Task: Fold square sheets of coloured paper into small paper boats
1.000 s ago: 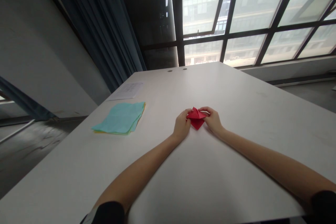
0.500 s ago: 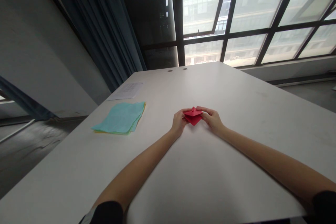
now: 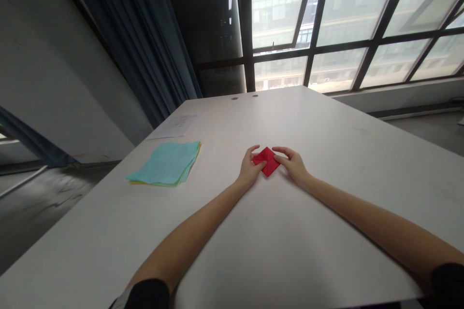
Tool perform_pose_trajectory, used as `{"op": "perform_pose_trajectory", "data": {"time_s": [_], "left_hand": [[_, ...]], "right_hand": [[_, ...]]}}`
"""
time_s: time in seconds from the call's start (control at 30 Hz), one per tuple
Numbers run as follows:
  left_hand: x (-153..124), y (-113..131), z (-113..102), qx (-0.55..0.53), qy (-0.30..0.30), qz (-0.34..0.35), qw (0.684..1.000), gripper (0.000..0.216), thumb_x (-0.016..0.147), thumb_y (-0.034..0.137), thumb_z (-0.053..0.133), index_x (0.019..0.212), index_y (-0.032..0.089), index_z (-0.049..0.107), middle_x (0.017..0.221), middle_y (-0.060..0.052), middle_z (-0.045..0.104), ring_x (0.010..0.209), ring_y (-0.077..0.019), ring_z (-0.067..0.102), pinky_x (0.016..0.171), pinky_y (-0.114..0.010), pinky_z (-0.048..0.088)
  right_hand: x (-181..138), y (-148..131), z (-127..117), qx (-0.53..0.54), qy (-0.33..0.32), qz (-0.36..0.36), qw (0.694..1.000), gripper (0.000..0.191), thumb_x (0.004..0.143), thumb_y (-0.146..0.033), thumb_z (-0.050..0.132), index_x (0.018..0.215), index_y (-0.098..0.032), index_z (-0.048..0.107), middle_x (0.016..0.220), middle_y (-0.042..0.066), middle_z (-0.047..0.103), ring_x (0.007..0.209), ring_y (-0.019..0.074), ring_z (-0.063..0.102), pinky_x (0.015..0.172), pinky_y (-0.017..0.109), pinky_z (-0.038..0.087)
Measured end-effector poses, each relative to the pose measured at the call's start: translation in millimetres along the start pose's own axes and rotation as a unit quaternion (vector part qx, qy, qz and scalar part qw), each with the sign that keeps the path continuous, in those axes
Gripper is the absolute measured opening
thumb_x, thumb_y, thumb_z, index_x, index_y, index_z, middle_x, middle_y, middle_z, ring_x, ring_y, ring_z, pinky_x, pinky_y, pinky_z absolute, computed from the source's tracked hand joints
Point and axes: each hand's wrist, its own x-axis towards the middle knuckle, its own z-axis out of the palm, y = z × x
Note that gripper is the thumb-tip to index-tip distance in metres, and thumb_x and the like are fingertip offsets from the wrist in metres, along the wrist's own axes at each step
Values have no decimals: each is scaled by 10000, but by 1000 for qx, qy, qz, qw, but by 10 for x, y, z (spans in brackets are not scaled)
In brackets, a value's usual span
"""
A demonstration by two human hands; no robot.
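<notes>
A small folded red paper (image 3: pixel 267 161) lies flat on the white table (image 3: pixel 290 231), shaped like a diamond. My left hand (image 3: pixel 249 168) rests on its left corner, thumb pressing the paper and fingers curled above it. My right hand (image 3: pixel 293 164) touches its right corner with fingertips pinched on the edge. Both forearms stretch out across the table toward it.
A stack of coloured paper sheets (image 3: pixel 165 163), light blue on top, lies to the left. Beyond it sits a white printed sheet (image 3: pixel 175 125) near the table's left edge. Dark curtains (image 3: pixel 137 43) and large windows (image 3: pixel 344 19) stand behind the table.
The red paper was raised and puffed open between both hands; now it is pressed flat on the table as a smaller diamond, with both hands still on it.
</notes>
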Motion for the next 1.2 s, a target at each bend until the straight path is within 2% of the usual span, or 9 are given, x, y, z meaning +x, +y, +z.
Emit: {"op": "perform_pose_trajectory", "data": {"time_s": [0.13, 0.27, 0.33, 0.53, 0.63, 0.8, 0.97, 1.1, 1.2], "left_hand": [[-13, -32, -17, 53, -21, 20, 998, 585, 617, 102, 604, 1153, 190, 386, 833, -5, 557, 666, -94, 559, 627, -220, 448], [-51, -44, -26, 137, -47, 46, 988, 588, 633, 72, 554, 1174, 227, 386, 827, 13, 554, 628, -80, 537, 575, -190, 424], [-69, -42, -26, 173, -55, 54, 982, 589, 636, 63, 540, 1177, 241, 390, 835, 17, 557, 618, -75, 530, 571, -187, 417], [-49, -60, -32, 179, -21, 55, 982, 540, 678, 124, 570, 1174, 219, 379, 789, 17, 559, 654, -92, 548, 619, -207, 430], [-40, -67, -37, 179, -11, 55, 982, 477, 717, 203, 578, 1156, 216, 394, 747, 24, 554, 625, -88, 538, 605, -207, 426], [-63, -51, -18, 165, -29, 47, 985, 543, 696, 239, 620, 1173, 236, 360, 760, 30, 555, 573, -76, 533, 557, -195, 422], [-62, -30, 5, 80, -54, -19, 995, 637, 657, 239, 658, 1179, 217, 294, 775, 10, 584, 598, -102, 588, 561, -209, 448], [-56, -11, 2, 99, -62, -36, 992, 556, 652, 195, 647, 1130, 196, 362, 667, 26, 598, 573, -103, 587, 546, -195, 430], [-57, -11, -1, 105, -64, -29, 992, 492, 652, 155, 624, 1086, 193, 395, 673, 24, 604, 592, -100, 592, 565, -193, 430]], "right_hand": [[-13, -36, 4, 12, 11, 0, 1000, 365, 608, -308, 684, 933, -172, 587, 986, 70, 638, 825, 173, 613, 724, 311, 496], [-38, -71, 30, 48, -3, 37, 998, 423, 573, -323, 727, 934, -181, 560, 812, 34, 658, 690, 156, 624, 654, 304, 503], [-55, -81, 38, 56, -15, 31, 998, 447, 557, -317, 744, 938, -186, 552, 782, 23, 660, 687, 155, 626, 659, 299, 499], [-93, -116, 40, 66, -35, 5, 997, 414, 672, -437, 635, 984, -181, 544, 741, 22, 661, 664, 148, 614, 614, 277, 485], [-100, -112, 49, 67, -32, 3, 997, 449, 621, -392, 692, 990, -190, 534, 779, 24, 664, 692, 146, 619, 641, 274, 484], [-69, -57, 47, 38, 3, 1, 999, 420, 597, -367, 706, 943, -184, 553, 704, 6, 653, 598, 126, 599, 567, 248, 469], [3, -25, -3, 37, 76, -16, 996, 358, 606, -376, 693, 880, -176, 577, 639, -4, 640, 563, 123, 583, 526, 238, 454], [48, -36, -43, 64, 125, -1, 990, 380, 581, -374, 701, 881, -164, 599, 625, -8, 629, 553, 120, 574, 532, 249, 457], [68, -55, -60, 75, 134, 6, 988, 371, 568, -352, 707, 867, -157, 608, 604, -16, 619, 540, 106, 557, 533, 238, 449]]}}
